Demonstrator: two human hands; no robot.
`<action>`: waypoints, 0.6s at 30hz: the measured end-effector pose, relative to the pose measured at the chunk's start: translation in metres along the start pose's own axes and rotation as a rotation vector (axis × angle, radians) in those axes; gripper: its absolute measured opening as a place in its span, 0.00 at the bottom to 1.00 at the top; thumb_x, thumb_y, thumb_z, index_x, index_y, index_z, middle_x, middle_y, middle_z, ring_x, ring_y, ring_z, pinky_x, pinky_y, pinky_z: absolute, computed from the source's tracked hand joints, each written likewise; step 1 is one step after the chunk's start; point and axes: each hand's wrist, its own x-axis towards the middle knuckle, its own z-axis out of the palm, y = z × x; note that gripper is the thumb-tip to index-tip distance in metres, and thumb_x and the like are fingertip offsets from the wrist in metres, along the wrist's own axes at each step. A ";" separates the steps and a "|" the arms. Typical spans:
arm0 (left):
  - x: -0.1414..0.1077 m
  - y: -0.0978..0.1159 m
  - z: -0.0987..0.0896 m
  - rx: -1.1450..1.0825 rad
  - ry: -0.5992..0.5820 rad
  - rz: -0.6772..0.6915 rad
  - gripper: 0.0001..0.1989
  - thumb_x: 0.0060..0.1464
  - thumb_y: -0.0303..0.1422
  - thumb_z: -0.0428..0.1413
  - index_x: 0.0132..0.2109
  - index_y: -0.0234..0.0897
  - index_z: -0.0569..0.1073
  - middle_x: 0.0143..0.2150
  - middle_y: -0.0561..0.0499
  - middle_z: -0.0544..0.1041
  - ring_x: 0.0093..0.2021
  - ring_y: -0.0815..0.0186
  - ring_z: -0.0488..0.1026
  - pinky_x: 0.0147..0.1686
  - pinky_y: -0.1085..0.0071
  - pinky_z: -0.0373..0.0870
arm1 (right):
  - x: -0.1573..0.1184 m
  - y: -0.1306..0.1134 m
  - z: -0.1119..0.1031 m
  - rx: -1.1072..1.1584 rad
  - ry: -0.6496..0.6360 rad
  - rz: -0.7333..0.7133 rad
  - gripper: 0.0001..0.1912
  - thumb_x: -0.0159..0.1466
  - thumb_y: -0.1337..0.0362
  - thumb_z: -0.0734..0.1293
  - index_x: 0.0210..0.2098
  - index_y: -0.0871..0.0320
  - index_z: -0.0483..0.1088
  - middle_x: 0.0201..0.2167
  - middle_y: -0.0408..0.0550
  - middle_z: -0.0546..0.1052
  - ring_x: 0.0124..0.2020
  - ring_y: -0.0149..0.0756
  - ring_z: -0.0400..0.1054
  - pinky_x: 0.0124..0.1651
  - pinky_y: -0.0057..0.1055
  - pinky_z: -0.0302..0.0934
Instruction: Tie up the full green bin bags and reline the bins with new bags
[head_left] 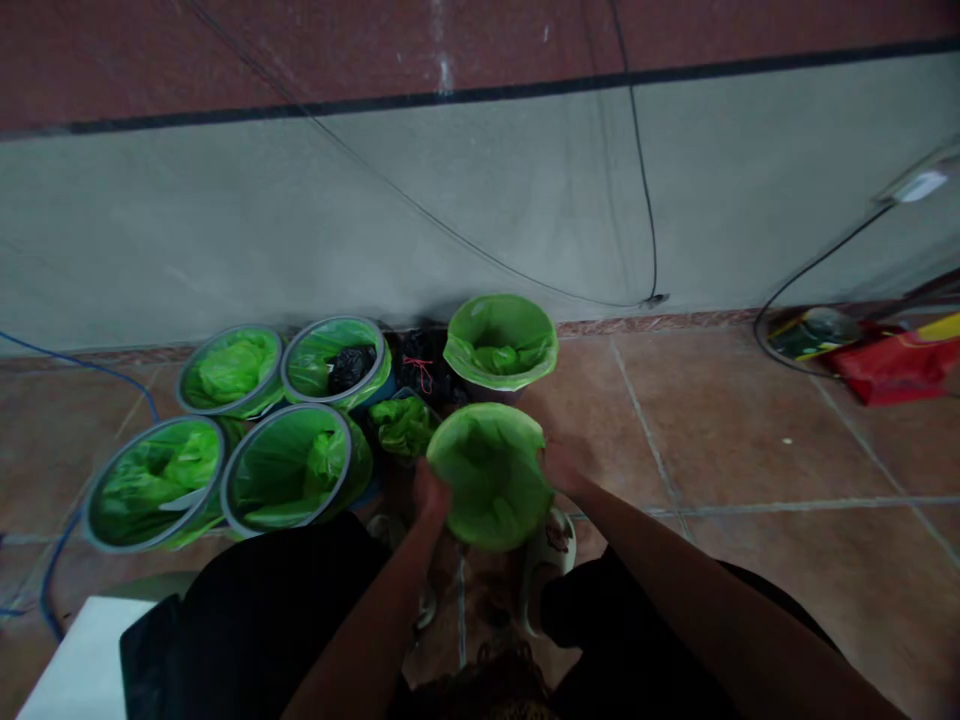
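A trash bin (pixel 491 470) lined with a green plastic bag is between my feet, its mouth facing up toward me. My left hand (pixel 431 492) grips its left side at the rim, fingers partly hidden behind the liner. On the opposite side my right hand (pixel 559 466) is closed at the rim, somewhat blurred. The bag is folded over the edge all around. Just behind stands another green-lined bin (pixel 501 345) against the wall. A crumpled green bag (pixel 405 425) lies in a small container left of the held bin.
Several grey-rimmed bins (pixel 289 470) with green liners cluster at the left. Black bags (pixel 424 365) sit by the wall. A blue hose (pixel 56 570) runs along the left floor. A red object (pixel 892 365) and a black cable (pixel 810 262) are at the right.
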 end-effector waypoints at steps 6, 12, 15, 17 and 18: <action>0.041 0.034 -0.026 0.063 0.038 0.243 0.28 0.55 0.22 0.53 0.64 0.28 0.65 0.54 0.36 0.77 0.56 0.51 0.74 0.56 0.60 0.68 | -0.023 0.006 -0.008 0.083 -0.069 0.047 0.13 0.66 0.63 0.67 0.46 0.64 0.75 0.34 0.56 0.78 0.41 0.42 0.73 0.42 0.33 0.67; -0.023 0.045 -0.006 0.073 0.203 0.604 0.27 0.60 0.29 0.50 0.66 0.28 0.62 0.63 0.34 0.69 0.64 0.51 0.65 0.65 0.55 0.61 | -0.005 0.011 -0.051 0.322 0.023 0.266 0.34 0.59 0.47 0.70 0.57 0.65 0.68 0.44 0.60 0.77 0.33 0.39 0.72 0.31 0.31 0.65; -0.076 0.051 0.030 0.069 -0.017 0.841 0.28 0.61 0.30 0.50 0.67 0.32 0.61 0.68 0.37 0.65 0.67 0.54 0.61 0.67 0.56 0.59 | 0.007 0.011 -0.056 0.514 0.087 0.272 0.22 0.68 0.55 0.58 0.51 0.64 0.71 0.42 0.56 0.78 0.33 0.33 0.72 0.31 0.26 0.63; -0.098 0.062 0.052 0.111 -0.139 0.909 0.29 0.60 0.30 0.51 0.68 0.33 0.61 0.70 0.38 0.62 0.69 0.53 0.59 0.68 0.56 0.57 | 0.009 0.011 -0.050 0.543 0.089 0.250 0.21 0.69 0.56 0.54 0.47 0.63 0.72 0.38 0.53 0.79 0.32 0.32 0.72 0.31 0.25 0.63; -0.104 0.069 0.060 0.137 -0.185 0.912 0.31 0.60 0.30 0.52 0.69 0.33 0.59 0.71 0.38 0.60 0.70 0.53 0.58 0.69 0.55 0.56 | 0.010 0.011 -0.045 0.526 0.078 0.217 0.21 0.69 0.56 0.54 0.44 0.62 0.73 0.37 0.53 0.79 0.31 0.32 0.72 0.32 0.25 0.64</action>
